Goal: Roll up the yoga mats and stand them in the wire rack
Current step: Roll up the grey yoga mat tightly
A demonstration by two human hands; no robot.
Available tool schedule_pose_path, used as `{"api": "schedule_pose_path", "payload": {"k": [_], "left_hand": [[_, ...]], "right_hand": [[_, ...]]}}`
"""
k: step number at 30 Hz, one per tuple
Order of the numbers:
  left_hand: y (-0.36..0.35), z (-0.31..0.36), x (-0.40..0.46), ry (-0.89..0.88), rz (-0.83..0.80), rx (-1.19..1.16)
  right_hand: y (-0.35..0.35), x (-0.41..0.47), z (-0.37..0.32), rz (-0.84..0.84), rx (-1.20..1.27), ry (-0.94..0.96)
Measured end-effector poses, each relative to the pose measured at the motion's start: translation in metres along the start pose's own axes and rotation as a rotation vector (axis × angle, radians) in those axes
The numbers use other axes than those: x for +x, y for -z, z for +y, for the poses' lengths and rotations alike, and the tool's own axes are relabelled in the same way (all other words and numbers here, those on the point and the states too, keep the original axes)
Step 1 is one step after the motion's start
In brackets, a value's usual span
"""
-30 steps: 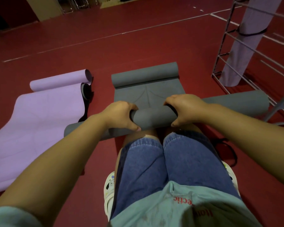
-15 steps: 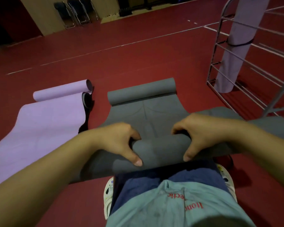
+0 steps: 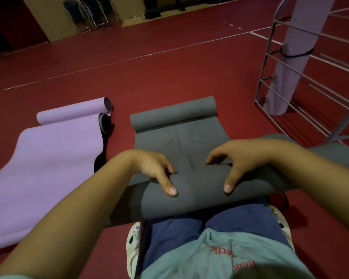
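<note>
Roll fatter, grey mat (image 3: pixel 199 195) under both hands (image 3: pixel 191 170)

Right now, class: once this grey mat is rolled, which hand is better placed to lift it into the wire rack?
Probably the right hand. Both it and the left hand grip the grey mat, but the wire rack stands on the person's right.

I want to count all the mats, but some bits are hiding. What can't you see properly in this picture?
Head view only:
- Purple mat in the wire rack: top cut off by the picture's edge.
- Wire rack: right side runs out of frame.
- Gray mat: its near roll is partly covered by the left hand and right hand.
- Purple mat on the floor: near end hidden behind the left forearm.
- Folded chairs: too dark to count.
</note>
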State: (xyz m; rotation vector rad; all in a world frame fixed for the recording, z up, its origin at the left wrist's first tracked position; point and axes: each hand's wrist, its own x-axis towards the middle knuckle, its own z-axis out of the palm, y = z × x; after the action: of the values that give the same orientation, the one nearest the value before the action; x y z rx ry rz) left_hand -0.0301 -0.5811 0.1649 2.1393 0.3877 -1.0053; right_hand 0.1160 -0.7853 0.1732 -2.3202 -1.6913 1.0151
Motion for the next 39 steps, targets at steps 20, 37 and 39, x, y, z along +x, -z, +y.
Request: {"api": "schedule_pose_path", "payload": {"k": [20, 37, 39], "left_hand": [[-0.057, 0.014, -0.05, -0.169, 0.672, 0.589], [-0.018, 0.009, -0.025, -0.128, 0.577, 0.406], [-0.012, 0.009, -0.022, -0.134, 0.545, 0.373]], "right_hand": [[-0.013, 0.016, -0.003, 0.123, 0.281, -0.012], [-0.036, 0.001, -0.013, 0.497, -0.005, 0.036], [-0.036, 0.002, -0.011, 0.483, 0.015, 0.037]]}}
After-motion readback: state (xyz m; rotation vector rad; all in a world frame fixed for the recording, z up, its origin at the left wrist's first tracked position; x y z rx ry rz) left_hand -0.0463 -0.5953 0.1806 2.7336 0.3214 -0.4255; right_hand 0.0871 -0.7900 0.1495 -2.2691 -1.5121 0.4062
